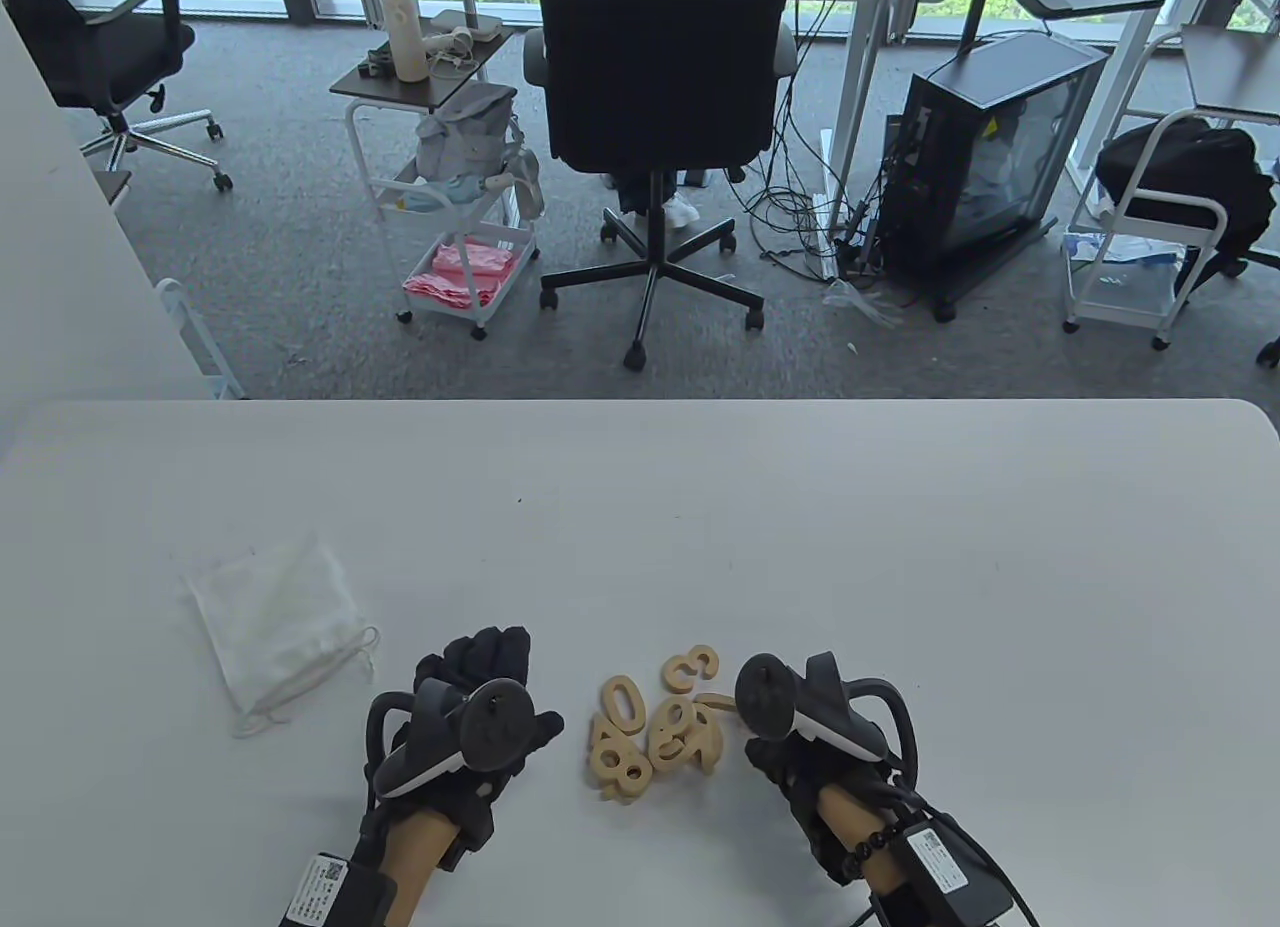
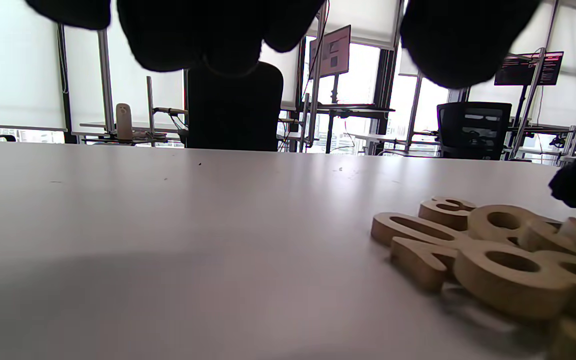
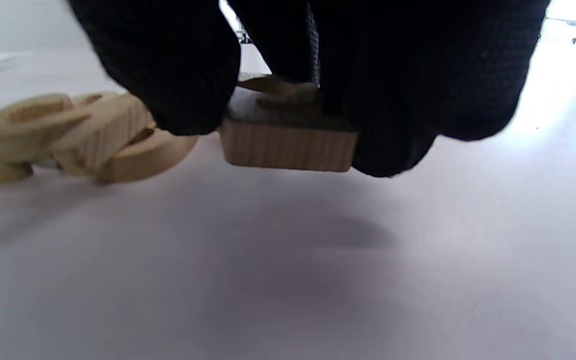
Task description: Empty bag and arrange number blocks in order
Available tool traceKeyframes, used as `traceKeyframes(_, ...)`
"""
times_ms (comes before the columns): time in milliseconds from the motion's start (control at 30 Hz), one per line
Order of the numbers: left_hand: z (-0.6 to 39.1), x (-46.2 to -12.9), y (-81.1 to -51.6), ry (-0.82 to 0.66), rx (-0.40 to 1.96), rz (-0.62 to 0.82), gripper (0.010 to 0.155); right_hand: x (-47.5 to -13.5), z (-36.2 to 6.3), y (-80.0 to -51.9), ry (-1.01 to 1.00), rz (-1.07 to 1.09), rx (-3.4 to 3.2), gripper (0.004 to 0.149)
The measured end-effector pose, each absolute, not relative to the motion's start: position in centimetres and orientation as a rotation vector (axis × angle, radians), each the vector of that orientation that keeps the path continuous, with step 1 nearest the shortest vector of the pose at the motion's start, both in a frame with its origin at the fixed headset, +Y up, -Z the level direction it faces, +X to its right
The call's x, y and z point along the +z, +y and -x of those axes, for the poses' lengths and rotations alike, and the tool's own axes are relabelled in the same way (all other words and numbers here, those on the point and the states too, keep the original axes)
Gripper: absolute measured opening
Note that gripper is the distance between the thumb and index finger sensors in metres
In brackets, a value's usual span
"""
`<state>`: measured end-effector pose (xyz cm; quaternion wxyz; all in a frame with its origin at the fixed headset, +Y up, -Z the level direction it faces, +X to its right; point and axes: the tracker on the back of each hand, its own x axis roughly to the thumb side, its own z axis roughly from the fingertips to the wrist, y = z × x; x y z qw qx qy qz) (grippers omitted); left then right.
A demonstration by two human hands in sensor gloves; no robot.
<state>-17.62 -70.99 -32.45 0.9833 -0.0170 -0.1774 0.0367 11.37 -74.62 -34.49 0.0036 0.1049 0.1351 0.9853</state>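
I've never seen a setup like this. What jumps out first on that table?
A jumbled pile of wooden number blocks lies near the front edge of the white table, between two black-gloved hands. The right hand pinches one wooden block at the pile's right side, lifted just clear of the tabletop, while the left hand holds nothing. A limp white bag lies flat to the left.

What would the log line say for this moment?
bag: flat white mesh bag, emptied | blocks: wooden number blocks piled, unsorted | right hand: grips one block | left hand: beside pile, holding nothing
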Motion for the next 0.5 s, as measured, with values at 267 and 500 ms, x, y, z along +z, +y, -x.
traceKeyframes(267,13.7,-31.2,-72.6,-0.46,0.101,0.155,0.095,-33.9,-9.7,-76.0,0.381,-0.357,3.243,0.075)
traceKeyframes(500,10.6,-30.8,-74.6,-0.451,-0.033,0.177,0.101,-34.0,-10.2,-75.0,0.457,-0.307,3.141,0.08)
